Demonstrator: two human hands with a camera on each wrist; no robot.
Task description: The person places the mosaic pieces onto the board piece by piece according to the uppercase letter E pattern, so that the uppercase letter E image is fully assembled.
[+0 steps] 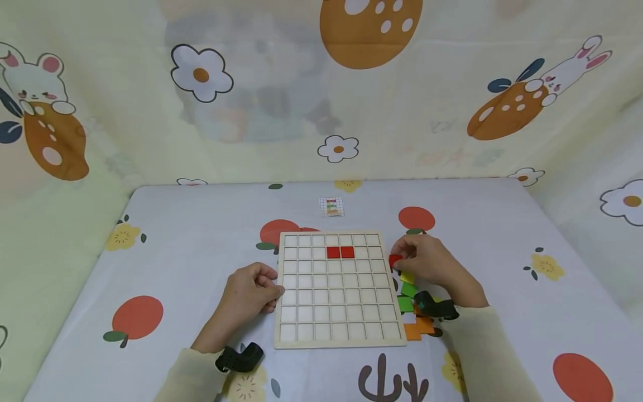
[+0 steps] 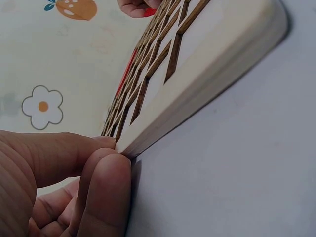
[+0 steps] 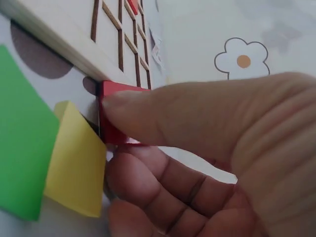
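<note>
A pale wooden grid board [image 1: 339, 312] lies flat in the middle of the table, with two red tiles [image 1: 340, 252] side by side in its second row. My left hand [image 1: 273, 290] sits at the board's left edge with curled fingers. In the left wrist view, the left hand's [image 2: 106, 155] thumb and forefinger tips press against that board's edge [image 2: 207, 64]. My right hand [image 1: 402, 262] is just off the board's right edge and pinches a red tile [image 1: 394, 260]. In the right wrist view the thumb lies across that red tile [image 3: 112, 129], close to the board's side [image 3: 69, 34].
Loose tiles lie right of the board: yellow [image 1: 407, 277], green [image 1: 408, 296] and orange [image 1: 419, 328]. The yellow tile [image 3: 74, 168] and a green tile [image 3: 19, 133] sit just beside the pinched one. A small pattern card [image 1: 332, 206] lies beyond the board. Printed cloth walls surround the table.
</note>
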